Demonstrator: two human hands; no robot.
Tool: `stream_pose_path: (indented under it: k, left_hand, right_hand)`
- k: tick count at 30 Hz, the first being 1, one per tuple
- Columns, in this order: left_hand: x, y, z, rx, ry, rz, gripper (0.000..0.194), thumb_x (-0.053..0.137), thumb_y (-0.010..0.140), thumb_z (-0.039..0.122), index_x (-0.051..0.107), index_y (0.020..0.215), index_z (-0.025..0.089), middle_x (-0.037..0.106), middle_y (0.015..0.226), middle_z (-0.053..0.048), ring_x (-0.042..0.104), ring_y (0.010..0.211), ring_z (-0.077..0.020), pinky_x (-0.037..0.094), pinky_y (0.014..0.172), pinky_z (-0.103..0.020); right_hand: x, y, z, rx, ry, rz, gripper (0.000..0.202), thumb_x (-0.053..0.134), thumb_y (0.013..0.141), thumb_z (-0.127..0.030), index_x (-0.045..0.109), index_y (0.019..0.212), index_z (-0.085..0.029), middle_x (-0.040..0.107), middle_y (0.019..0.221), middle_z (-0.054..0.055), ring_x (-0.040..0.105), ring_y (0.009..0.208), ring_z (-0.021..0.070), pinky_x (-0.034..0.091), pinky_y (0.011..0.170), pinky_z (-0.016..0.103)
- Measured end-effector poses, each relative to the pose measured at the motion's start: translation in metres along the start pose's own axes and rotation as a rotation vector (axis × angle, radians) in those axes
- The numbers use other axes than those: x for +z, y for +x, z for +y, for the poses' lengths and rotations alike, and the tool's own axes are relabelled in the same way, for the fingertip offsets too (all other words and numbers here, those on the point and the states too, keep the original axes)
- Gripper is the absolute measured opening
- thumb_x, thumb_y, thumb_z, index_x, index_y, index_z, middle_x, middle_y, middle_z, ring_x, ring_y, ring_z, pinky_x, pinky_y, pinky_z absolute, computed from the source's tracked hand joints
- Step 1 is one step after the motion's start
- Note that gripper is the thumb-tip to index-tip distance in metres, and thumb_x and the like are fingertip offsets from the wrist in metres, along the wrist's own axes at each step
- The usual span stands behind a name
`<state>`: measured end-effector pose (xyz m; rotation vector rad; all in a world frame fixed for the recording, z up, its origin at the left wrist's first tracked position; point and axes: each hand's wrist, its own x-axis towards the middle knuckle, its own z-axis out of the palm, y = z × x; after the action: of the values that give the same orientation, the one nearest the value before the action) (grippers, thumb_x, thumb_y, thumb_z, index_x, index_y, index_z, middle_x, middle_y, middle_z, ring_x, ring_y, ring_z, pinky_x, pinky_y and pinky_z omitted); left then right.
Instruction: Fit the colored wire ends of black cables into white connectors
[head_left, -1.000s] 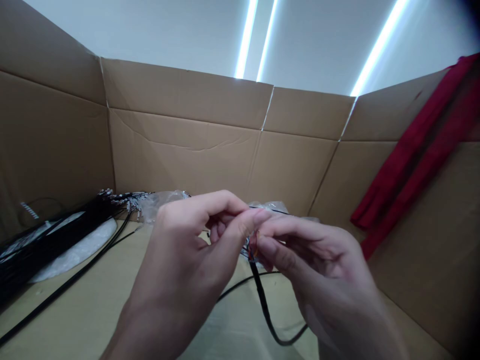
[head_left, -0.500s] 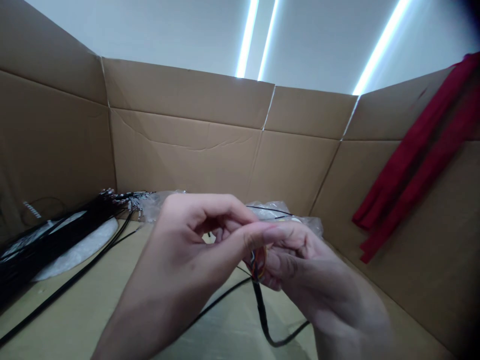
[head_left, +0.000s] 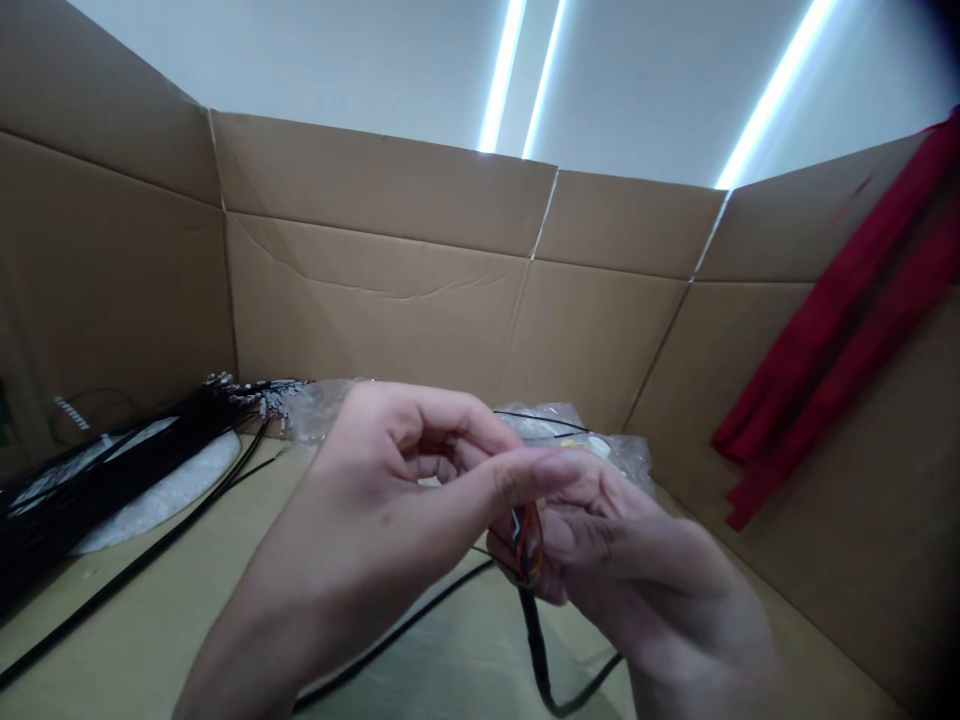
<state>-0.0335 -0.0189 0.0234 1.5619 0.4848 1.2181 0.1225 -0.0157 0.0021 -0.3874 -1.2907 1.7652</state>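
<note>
Both hands meet in the middle of the head view around the end of a black cable (head_left: pixel 535 640). Thin coloured wires (head_left: pixel 529 540), orange, white and dark among them, fan out of its sheath. My left hand (head_left: pixel 420 500) is closed, thumb pressed against its fingers over the tops of the wires; their tips are hidden behind it. My right hand (head_left: pixel 637 560) pinches the wires from the right side, just above the sheath. Below the hands the cable hangs in a loop and curves right, passing behind my right wrist.
A thick bundle of black cables (head_left: pixel 135 460) with bared ends lies at the left, partly over a white pad (head_left: pixel 169 500). Clear plastic bags (head_left: pixel 322 410) rest along the back. Cardboard walls (head_left: pixel 375 270) surround the table (head_left: pixel 420 660). Red strips (head_left: pixel 817 350) hang on the right wall.
The wires and cable have shifted slightly down and right. Both hands keep their grip, with a little more of the coloured wires showing between them. The view has shifted slightly.
</note>
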Motion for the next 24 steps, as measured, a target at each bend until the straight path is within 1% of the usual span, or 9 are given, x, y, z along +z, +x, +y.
stream_pose_path:
  k: [4,10,12,16,20,24]
  left_hand:
    - [0.0026,-0.0001,0.0024,-0.02,0.0,0.064,0.009,0.074,0.071,0.015,0.069,0.063,0.013,0.066,0.055,0.001,0.063,0.051,-0.0092,0.052,0.048,-0.01]
    - [0.0021,-0.0027,0.0026,0.003,0.014,-0.018,0.017,0.07,0.077,0.025,0.067,0.064,0.014,0.066,0.057,0.0,0.066,0.053,-0.0115,0.056,0.05,-0.014]
    - [0.0016,-0.0034,0.0034,-0.015,0.001,-0.008,0.015,0.071,0.076,0.022,0.067,0.064,0.013,0.066,0.056,0.0,0.065,0.052,-0.0108,0.055,0.049,-0.013]
    - [0.0005,-0.0032,0.0056,-0.045,-0.039,-0.029,0.011,0.072,0.074,0.013,0.068,0.063,0.014,0.066,0.055,0.003,0.065,0.05,-0.0084,0.053,0.047,-0.009]
    - [-0.0014,-0.0021,0.0064,-0.075,-0.065,-0.051,0.011,0.071,0.074,0.013,0.068,0.064,0.014,0.067,0.056,0.002,0.065,0.05,-0.0085,0.053,0.047,-0.009]
    - [-0.0021,-0.0017,0.0069,-0.079,-0.069,-0.082,0.012,0.071,0.075,0.014,0.067,0.064,0.014,0.067,0.056,0.002,0.065,0.051,-0.0089,0.054,0.048,-0.009]
  right_hand:
    - [0.0002,0.0006,-0.0002,0.018,0.005,-0.033,0.012,0.074,0.069,-0.016,0.065,0.071,-0.008,0.058,0.059,0.002,0.053,0.052,0.005,0.04,0.049,0.013]
    - [-0.001,0.0013,0.0021,0.027,0.023,-0.096,0.009,0.071,0.071,-0.015,0.066,0.071,-0.008,0.056,0.063,0.002,0.051,0.053,0.004,0.041,0.051,0.012]
    - [-0.0014,0.0015,0.003,0.035,0.037,-0.098,0.01,0.072,0.071,-0.016,0.065,0.071,-0.008,0.057,0.063,0.002,0.052,0.053,0.004,0.041,0.051,0.012]
    - [-0.0017,0.0018,0.003,0.056,0.048,-0.094,0.011,0.074,0.069,-0.015,0.066,0.072,-0.008,0.058,0.061,0.002,0.053,0.052,0.0048,0.04,0.048,0.012]
    - [-0.0014,0.0018,0.0016,0.078,0.045,-0.103,0.011,0.073,0.068,-0.014,0.066,0.072,-0.006,0.057,0.06,0.002,0.053,0.051,0.0048,0.041,0.048,0.013]
    - [-0.0015,0.0015,0.0014,0.075,0.02,-0.102,0.012,0.074,0.068,-0.014,0.066,0.071,-0.006,0.056,0.059,0.002,0.053,0.051,0.0048,0.04,0.047,0.013]
